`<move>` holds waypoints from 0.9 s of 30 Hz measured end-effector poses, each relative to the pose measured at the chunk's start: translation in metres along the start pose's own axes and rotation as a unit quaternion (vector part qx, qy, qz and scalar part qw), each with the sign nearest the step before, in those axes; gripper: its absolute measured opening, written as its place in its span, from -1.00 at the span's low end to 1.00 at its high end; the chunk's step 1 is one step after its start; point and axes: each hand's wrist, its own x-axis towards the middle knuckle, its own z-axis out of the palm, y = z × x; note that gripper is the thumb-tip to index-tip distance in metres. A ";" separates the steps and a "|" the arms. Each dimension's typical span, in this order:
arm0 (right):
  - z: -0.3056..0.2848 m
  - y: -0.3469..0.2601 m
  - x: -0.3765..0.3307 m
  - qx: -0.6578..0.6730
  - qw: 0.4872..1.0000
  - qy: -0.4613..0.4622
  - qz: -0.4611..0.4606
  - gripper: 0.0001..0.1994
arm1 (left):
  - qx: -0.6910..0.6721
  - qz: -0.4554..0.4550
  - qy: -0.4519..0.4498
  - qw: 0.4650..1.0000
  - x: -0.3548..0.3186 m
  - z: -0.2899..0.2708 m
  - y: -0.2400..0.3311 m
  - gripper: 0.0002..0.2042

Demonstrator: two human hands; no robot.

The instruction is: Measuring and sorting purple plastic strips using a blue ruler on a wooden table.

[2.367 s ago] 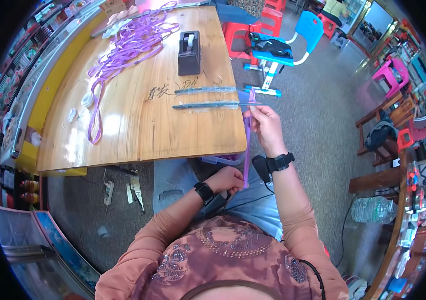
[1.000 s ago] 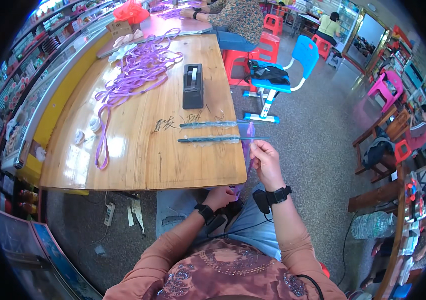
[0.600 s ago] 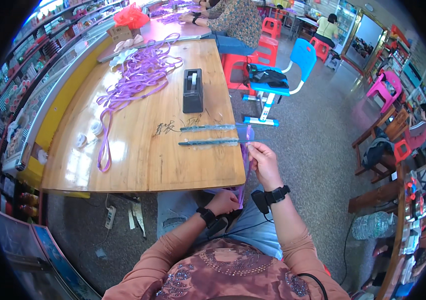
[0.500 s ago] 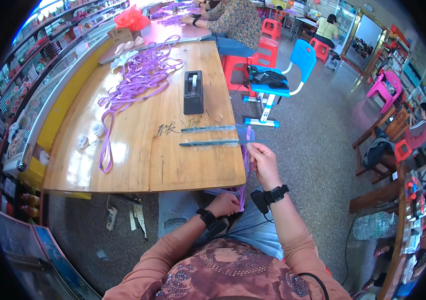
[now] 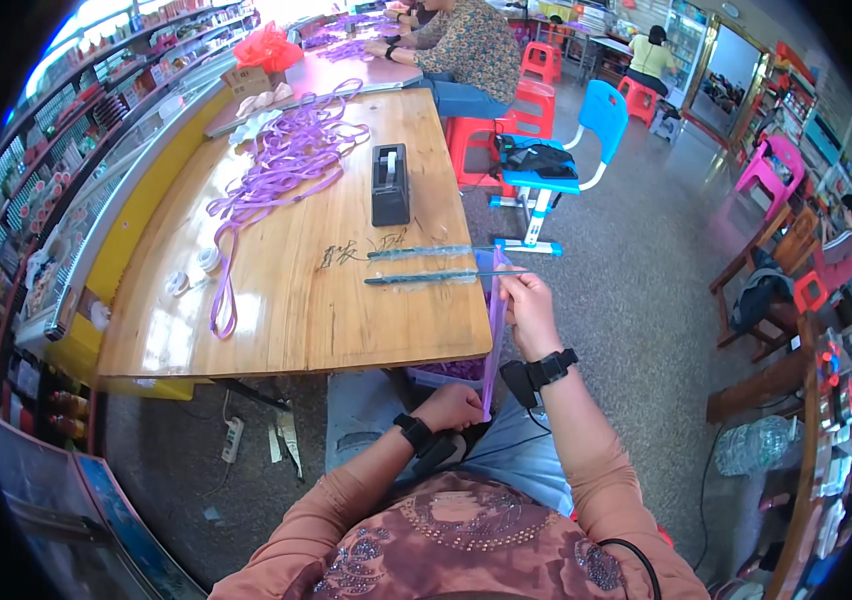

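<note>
A purple ribbon [image 5: 494, 360] stretches upright past the table's right corner. My left hand [image 5: 454, 407] pinches its lower end, just above my lap. Higher up, my right hand [image 5: 528, 308] has closed thumb and fingers on the ribbon beside the tip of a thin dark rod [image 5: 416, 279]. That rod and a second dark rod [image 5: 426, 252] lie side by side, fixed with clear tape, and poke out over the table edge. The ribbon's top passes by both rod ends; whether it is looped on them I cannot tell.
On the wooden table [image 5: 346, 330] are a black tape dispenser [image 5: 390, 185], a heap of purple ribbons [image 5: 291, 160] and small white rolls [image 5: 208, 260]. Below its corner sits a bin [image 5: 436, 379] of purple ribbon. A blue chair [image 5: 601, 120] and seated person [image 5: 471, 45] are beyond.
My right hand has risen slightly, and the ribbon between my hands now shows longer and straighter. My left hand keeps its pinch. The view has shifted a little.
</note>
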 end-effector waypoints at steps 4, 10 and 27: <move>0.006 -0.005 -0.004 0.008 1.000 0.021 0.001 -0.96 | -0.022 -0.003 0.011 1.000 -0.005 0.000 0.001 -0.82; 0.004 -0.006 0.002 0.010 0.999 -0.030 0.030 -0.87 | -0.029 -0.008 0.020 0.999 -0.009 -0.001 0.004 -0.82; 0.013 0.002 0.004 -0.043 0.999 0.011 -0.023 -0.85 | -0.041 -0.012 0.035 0.998 -0.010 0.000 -0.010 -0.80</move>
